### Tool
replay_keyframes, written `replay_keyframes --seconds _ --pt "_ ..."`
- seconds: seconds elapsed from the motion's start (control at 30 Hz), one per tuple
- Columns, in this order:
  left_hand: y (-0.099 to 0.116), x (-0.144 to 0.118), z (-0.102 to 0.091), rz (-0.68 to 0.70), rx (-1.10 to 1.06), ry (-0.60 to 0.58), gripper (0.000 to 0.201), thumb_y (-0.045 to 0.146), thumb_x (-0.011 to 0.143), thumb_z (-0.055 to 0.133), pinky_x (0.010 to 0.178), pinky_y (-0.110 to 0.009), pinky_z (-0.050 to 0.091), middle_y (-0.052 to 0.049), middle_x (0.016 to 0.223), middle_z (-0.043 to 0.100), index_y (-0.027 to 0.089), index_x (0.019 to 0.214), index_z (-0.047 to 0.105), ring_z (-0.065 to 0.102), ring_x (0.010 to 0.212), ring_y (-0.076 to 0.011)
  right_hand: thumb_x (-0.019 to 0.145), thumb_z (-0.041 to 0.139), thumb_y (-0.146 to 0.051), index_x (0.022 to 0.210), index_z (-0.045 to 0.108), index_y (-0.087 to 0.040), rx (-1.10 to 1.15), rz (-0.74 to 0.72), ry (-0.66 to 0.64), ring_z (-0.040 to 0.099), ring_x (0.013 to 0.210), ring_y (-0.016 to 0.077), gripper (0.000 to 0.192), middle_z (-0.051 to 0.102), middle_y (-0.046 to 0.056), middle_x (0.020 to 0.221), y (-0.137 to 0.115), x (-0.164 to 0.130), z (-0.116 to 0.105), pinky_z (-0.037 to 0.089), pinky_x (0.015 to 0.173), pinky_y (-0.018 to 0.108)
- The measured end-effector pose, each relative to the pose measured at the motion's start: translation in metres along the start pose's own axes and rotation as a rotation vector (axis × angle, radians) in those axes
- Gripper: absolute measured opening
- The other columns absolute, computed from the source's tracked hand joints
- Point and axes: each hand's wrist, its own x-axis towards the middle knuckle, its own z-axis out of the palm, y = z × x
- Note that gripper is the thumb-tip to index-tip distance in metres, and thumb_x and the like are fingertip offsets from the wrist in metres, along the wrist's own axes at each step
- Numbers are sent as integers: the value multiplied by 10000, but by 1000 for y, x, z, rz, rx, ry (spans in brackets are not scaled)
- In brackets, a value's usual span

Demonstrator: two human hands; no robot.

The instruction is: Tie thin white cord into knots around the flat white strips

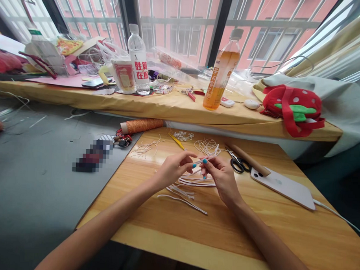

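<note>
Above the wooden table, my left hand [176, 168] and my right hand [224, 178] meet, both closed in a pinch on a white cord [211, 155]. The cord's end sticks up past my right fingertips. Beneath my hands lies a bundle of cut white cords [196, 183], partly hidden by them. A single folded length of cord [185, 202] rests nearer to me. Just beyond my fingers sits a loose coil of thin pale cord [203, 145]. Black-handled scissors [238, 164] lie to the right of my right hand, blades slightly apart.
Yellow tweezers [176, 141], small white pieces [183, 135] and tan threads [147, 147] lie at the table's [170, 233] back. On the right are a cardboard tube [248, 158] and a phone [287, 189] with a cable. An orange thread spool [143, 126] and bottles [220, 77] stand beyond.
</note>
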Motion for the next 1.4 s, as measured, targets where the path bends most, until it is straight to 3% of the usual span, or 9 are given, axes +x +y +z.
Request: replay_keyframes --seconds 0.17,0.3,0.4,0.63,0.8,0.97,1.07,1.27,1.4 --pt "-4 1 0 14 225 -3 264 99 777 375 578 -198 396 4 612 505 147 834 628 483 565 -82 692 620 -290 824 645 -176 24 93 -80 522 564 85 177 610 6 684 2 4 -3 433 524 209" --pt "-4 2 -2 -80 155 -30 251 117 767 403 517 -176 369 13 606 480 150 851 637 449 526 -73 633 662 -329 735 659 -161 100 211 -96 523 556 79 196 611 11 669 3 8 -5 432 524 201" --pt "-4 3 -3 -116 90 -44 248 180 792 405 517 -177 377 5 646 475 158 891 631 457 548 -79 633 664 -330 739 651 -169 102 185 -76 531 555 82 193 614 10 675 5 9 -6 435 517 200" --pt "-6 1 5 47 251 13 220 217 812 420 638 -210 396 -19 706 516 164 858 629 482 664 -109 654 643 -332 698 623 -161 40 109 -13 512 521 84 178 588 0 644 8 6 -4 425 482 207" --pt "-5 -4 9 111 477 -33 273 229 847 339 624 -224 406 -31 721 484 137 794 590 463 650 -110 635 659 -320 795 634 -174 82 154 -13 495 503 71 218 587 -13 631 6 6 -4 406 481 200" --pt "-3 -8 13 206 671 -76 280 284 856 312 612 -244 431 -68 837 485 125 960 518 487 678 -124 633 664 -307 698 614 -171 118 158 -27 485 481 64 159 569 -26 592 5 7 -4 389 459 189" --pt "-3 -9 13 256 760 -50 268 256 860 305 599 -246 434 -74 811 502 113 948 515 499 668 -130 616 675 -323 681 598 -168 120 164 -6 477 469 64 185 562 -28 583 5 7 -2 383 443 191" --pt "-2 -12 12 163 745 -19 247 69 809 304 578 -231 432 -56 782 530 134 922 514 501 642 -122 607 681 -331 674 575 -164 113 117 54 485 472 75 209 568 -21 598 8 4 5 395 431 203" --pt "0 -13 14 126 798 -20 257 50 797 292 563 -239 434 -66 810 537 125 947 487 512 655 -135 606 683 -314 670 571 -164 166 125 82 493 468 77 198 581 -16 601 8 2 9 394 422 201"
